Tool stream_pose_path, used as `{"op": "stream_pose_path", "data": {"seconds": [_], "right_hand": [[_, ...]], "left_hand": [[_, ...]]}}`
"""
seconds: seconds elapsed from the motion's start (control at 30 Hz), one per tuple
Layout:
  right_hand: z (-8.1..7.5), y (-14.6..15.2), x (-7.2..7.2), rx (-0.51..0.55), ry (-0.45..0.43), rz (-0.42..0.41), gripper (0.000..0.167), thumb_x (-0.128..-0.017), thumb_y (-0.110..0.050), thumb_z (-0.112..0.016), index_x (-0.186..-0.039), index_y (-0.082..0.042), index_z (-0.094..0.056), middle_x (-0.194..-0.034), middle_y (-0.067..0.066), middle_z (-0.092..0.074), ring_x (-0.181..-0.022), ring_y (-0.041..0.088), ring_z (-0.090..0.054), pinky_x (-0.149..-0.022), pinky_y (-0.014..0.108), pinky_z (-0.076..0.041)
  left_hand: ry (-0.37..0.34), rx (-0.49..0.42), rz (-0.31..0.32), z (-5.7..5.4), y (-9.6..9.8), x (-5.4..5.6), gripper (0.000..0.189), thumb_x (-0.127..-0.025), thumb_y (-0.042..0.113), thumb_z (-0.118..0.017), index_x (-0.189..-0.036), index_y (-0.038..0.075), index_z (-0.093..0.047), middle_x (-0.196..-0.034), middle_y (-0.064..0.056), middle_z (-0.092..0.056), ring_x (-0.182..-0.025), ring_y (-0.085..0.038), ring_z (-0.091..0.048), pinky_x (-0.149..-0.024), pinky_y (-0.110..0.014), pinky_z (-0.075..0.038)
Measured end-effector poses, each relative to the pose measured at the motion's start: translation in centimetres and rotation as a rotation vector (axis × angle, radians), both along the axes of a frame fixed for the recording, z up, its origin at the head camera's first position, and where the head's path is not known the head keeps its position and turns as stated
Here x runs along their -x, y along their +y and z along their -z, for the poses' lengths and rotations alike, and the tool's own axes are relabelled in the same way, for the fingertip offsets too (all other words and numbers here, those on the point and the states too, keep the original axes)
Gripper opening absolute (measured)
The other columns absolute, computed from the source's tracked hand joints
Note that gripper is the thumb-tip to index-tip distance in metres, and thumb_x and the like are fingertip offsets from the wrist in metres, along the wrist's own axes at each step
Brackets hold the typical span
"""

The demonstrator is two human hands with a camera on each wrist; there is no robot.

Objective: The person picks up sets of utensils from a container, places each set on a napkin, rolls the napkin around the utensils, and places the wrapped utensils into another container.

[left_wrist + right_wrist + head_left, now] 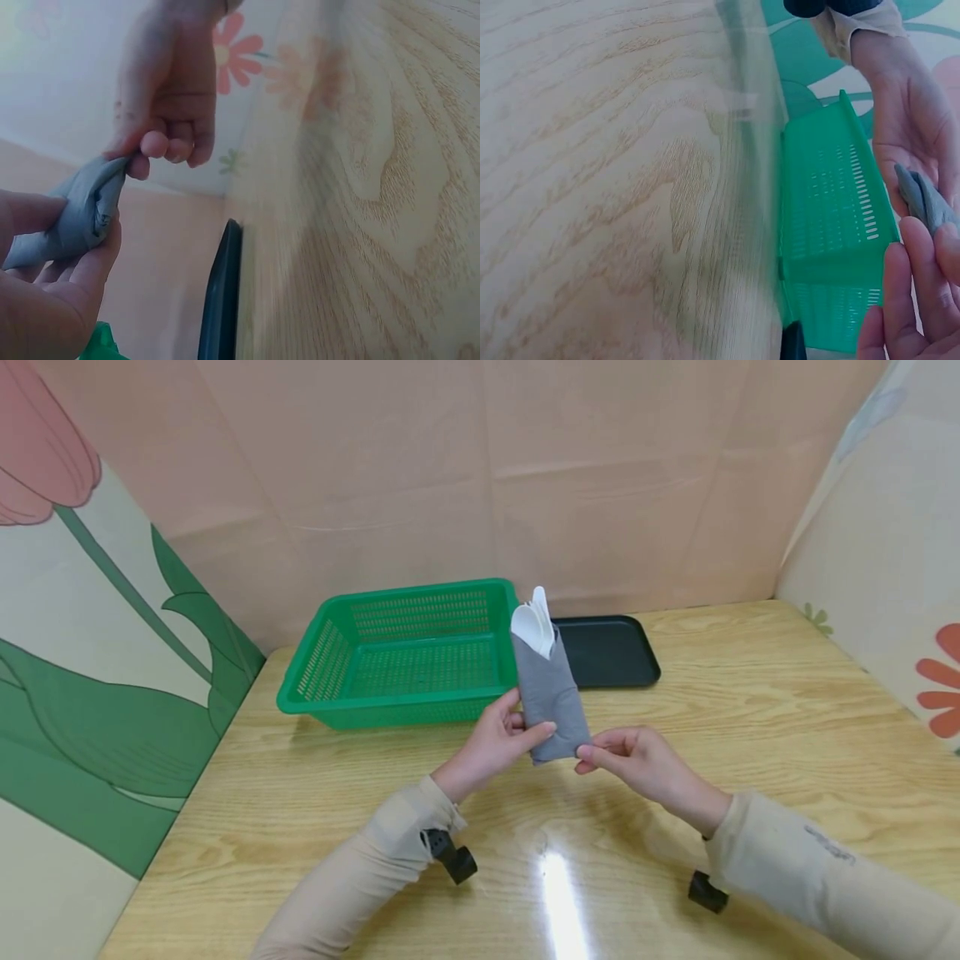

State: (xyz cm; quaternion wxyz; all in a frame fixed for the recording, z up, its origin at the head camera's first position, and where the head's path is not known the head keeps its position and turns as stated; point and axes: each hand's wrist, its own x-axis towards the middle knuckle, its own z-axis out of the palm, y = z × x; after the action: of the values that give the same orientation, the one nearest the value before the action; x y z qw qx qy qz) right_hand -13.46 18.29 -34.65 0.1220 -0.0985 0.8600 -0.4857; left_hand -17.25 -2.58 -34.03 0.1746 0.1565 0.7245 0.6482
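A grey napkin (553, 697) is folded into a pouch, with a white plastic spoon (528, 625) and a white plastic knife (541, 602) poking out of its top; part of a fork shows between them. My left hand (501, 735) grips the pouch low on its left side, thumb across the front. At the lower right corner, my right hand (633, 762) pinches the napkin between thumb and finger. The left wrist view shows the rolled lower end of the napkin (90, 206) between both hands. The pouch is held up over the table, tilted slightly left.
A green plastic basket (405, 700) with slotted walls stands behind my left hand. To its right lies a black tray (618, 652), partly hidden by the pouch. Both sit on a wooden table (750, 710) against a pink cloth backdrop (600, 485).
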Motion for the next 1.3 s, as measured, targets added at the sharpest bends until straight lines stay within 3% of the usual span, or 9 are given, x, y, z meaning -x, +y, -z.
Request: {"op": "stream_pose_path", "data": {"seconds": [0.17,0.37,0.5,0.77,0.97,1.3], "right_hand": [[0.4,0.0,0.2,0.014,0.026,-0.016,0.038,-0.092,-0.034,-0.057,-0.104,0.001,-0.067,-0.092,0.007,-0.074,-0.106,0.022,-0.063,-0.095,0.050,-0.043],[0.8,0.2,0.7,0.034,0.098,-0.100,0.034,-0.095,-0.029,-0.053,-0.115,-0.003,-0.062,-0.107,0.011,-0.069,-0.100,0.016,-0.063,-0.087,0.035,-0.051],[0.9,0.3,1.5,0.080,0.088,-0.121,0.036,-0.097,-0.025,-0.050,-0.123,-0.001,-0.055,-0.116,0.016,-0.063,-0.102,0.017,-0.060,-0.086,0.027,-0.049],[0.4,-0.1,4.2,0.124,0.072,-0.049,0.036,-0.097,-0.020,-0.049,-0.122,0.007,-0.051,-0.118,0.025,-0.057,-0.098,0.014,-0.063,-0.086,0.030,-0.053],[-0.3,-1.1,6.4,0.112,0.059,-0.022,0.033,-0.097,-0.020,-0.050,-0.120,0.004,-0.052,-0.118,0.025,-0.057,-0.099,0.031,-0.062,-0.084,0.038,-0.054],[-0.8,-4.1,8.9,0.220,-0.012,0.035,0.041,-0.096,-0.020,-0.051,-0.127,0.004,-0.041,-0.113,0.021,-0.055,-0.096,0.026,-0.066,-0.081,0.032,-0.055]], "left_hand": [[0.020,0.004,-0.011,-0.1,-0.1,0.0,0.047,-0.091,0.010,-0.058,-0.135,0.013,-0.043,-0.118,-0.021,-0.062,-0.102,-0.025,-0.064,-0.080,-0.031,-0.053],[0.043,-0.013,-0.025,-0.3,-0.4,0.1,0.046,-0.091,0.008,-0.058,-0.134,0.009,-0.043,-0.120,-0.022,-0.061,-0.106,-0.029,-0.063,-0.085,-0.035,-0.053],[0.042,-0.008,-0.052,-0.7,-0.9,0.3,0.046,-0.091,0.008,-0.058,-0.135,0.011,-0.042,-0.121,-0.021,-0.061,-0.107,-0.031,-0.063,-0.085,-0.037,-0.054],[0.053,0.005,-0.120,-2.3,-2.0,1.4,0.049,-0.092,0.008,-0.057,-0.137,0.012,-0.039,-0.124,-0.021,-0.060,-0.109,-0.031,-0.062,-0.084,-0.036,-0.053],[0.053,0.027,-0.160,-3.4,-2.9,2.5,0.049,-0.093,0.011,-0.056,-0.138,0.016,-0.038,-0.124,-0.019,-0.060,-0.109,-0.030,-0.062,-0.087,-0.039,-0.052],[0.003,0.067,-0.200,-4.4,-4.1,4.1,0.050,-0.093,0.017,-0.057,-0.139,0.021,-0.038,-0.128,-0.014,-0.058,-0.116,-0.027,-0.058,-0.095,-0.043,-0.048]]}}
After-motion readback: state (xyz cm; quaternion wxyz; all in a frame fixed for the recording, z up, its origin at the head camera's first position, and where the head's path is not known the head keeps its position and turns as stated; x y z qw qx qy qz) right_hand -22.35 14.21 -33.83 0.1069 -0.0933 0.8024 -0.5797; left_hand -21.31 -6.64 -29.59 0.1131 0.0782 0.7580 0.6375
